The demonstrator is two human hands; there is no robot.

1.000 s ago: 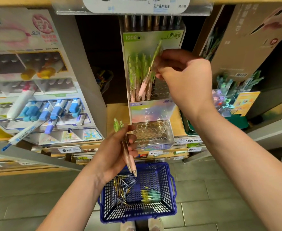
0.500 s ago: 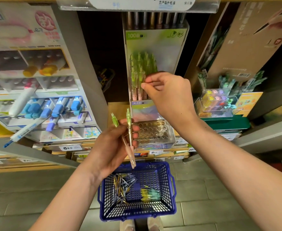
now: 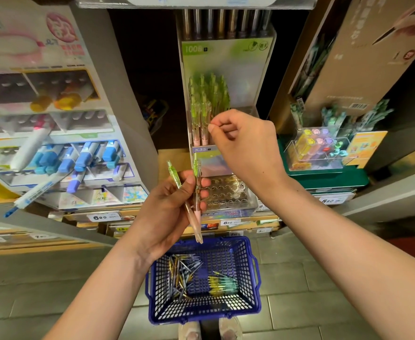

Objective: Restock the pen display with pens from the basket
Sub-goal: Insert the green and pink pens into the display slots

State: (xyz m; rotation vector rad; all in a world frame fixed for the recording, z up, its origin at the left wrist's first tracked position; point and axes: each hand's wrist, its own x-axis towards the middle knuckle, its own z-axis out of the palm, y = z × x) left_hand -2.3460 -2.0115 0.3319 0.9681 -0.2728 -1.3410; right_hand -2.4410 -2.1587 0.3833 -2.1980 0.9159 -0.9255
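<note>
The pen display (image 3: 260,77) is a clear upright stand on the shelf, with several green-and-pink pens (image 3: 202,111) standing at its left and empty holes (image 3: 226,192) in its lower tray. My left hand (image 3: 167,212) grips two green-and-pink pens (image 3: 193,200), tips pointing down, in front of the lower tray. My right hand (image 3: 245,148) hovers just right of the standing pens with thumb and fingers curled together, holding nothing. On the floor below sits the blue basket (image 3: 250,266) with loose pens (image 3: 189,278) in it.
A marker display (image 3: 54,155) with blue-capped markers fills the left shelf. A brown cardboard box (image 3: 373,57) and a clear case of coloured items (image 3: 319,148) stand at the right. Price tags (image 3: 228,222) line the shelf edge. My shoes (image 3: 208,332) show below the basket.
My right hand lowered a pen into the display, let it go and drew back empty. My left hand rose slightly with its two pens.
</note>
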